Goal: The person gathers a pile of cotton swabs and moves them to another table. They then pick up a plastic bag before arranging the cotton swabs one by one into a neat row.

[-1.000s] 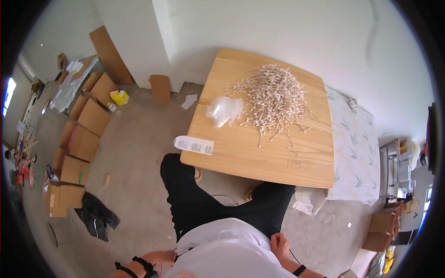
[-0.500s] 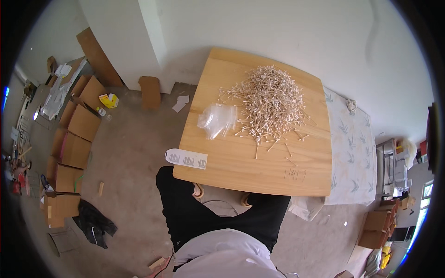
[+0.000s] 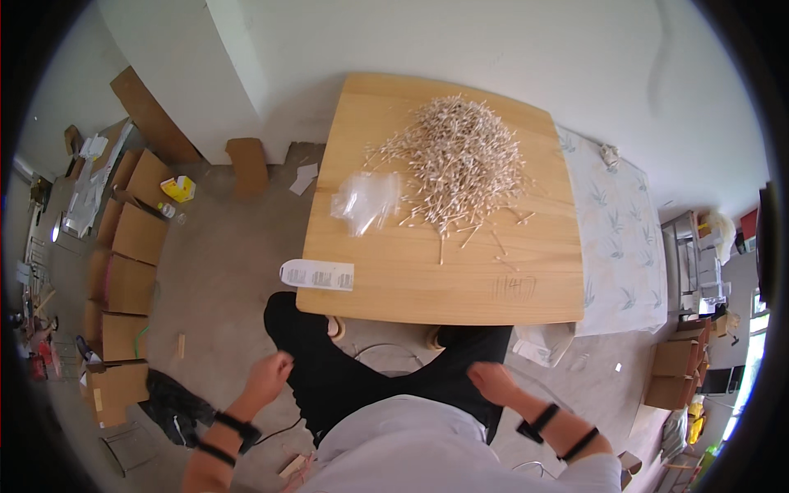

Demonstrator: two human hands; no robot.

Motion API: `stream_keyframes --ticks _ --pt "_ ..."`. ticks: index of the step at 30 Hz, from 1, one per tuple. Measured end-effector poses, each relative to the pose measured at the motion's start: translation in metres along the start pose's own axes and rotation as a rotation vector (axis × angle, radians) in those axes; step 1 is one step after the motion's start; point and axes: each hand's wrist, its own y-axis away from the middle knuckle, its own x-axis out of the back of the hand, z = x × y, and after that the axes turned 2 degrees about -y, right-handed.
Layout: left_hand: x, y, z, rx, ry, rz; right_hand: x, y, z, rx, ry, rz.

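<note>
My left hand (image 3: 269,376) is raised above the floor beside my left thigh, its fingers curled and slightly blurred. Over my right thigh, my right hand (image 3: 491,382) is loosely closed, with nothing visible in it. Both hands are apart from the wooden table (image 3: 411,300) in front of me. A large heap of cotton swabs (image 3: 464,160) covers the table's far middle, with some strewn around its edges. Left of the heap lie clear plastic bags (image 3: 364,202). A white printed card (image 3: 318,274) rests at the near left corner, its rounded end overhanging the edge.
Open cardboard boxes (image 3: 127,283) stand in a row on the floor at left, with a black plastic bag (image 3: 177,407) beside them. A patterned, plastic-covered surface (image 3: 616,246) adjoins the table's right side. Stacked brown boxes (image 3: 674,366) are farther right.
Both my hands and forearms have come into view from the lower edge. The table and things on it appear shifted slightly up and left as the view moved.
</note>
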Motion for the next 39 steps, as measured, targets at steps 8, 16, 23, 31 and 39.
stream_keyframes --ticks 8,16,23,31,39 --pt "-0.066 -0.103 0.057 -0.862 -0.261 -0.178 -0.186 -0.177 -0.034 0.266 -0.012 -0.588" --pt "-0.011 -0.140 0.063 -0.535 -0.557 -0.109 -0.208 -0.178 -0.039 0.191 -0.227 -0.845" --pt "-0.030 -0.145 0.066 -0.486 -0.544 -0.099 -0.224 -0.175 -0.018 0.210 -0.316 -0.813" --pt "-0.036 -0.135 0.061 -0.492 -0.517 0.029 -0.191 -0.150 -0.031 0.187 -0.192 -0.566" --pt "-0.032 -0.128 0.063 -0.504 -0.617 0.070 -0.154 -0.124 -0.050 0.125 -0.032 -0.185"
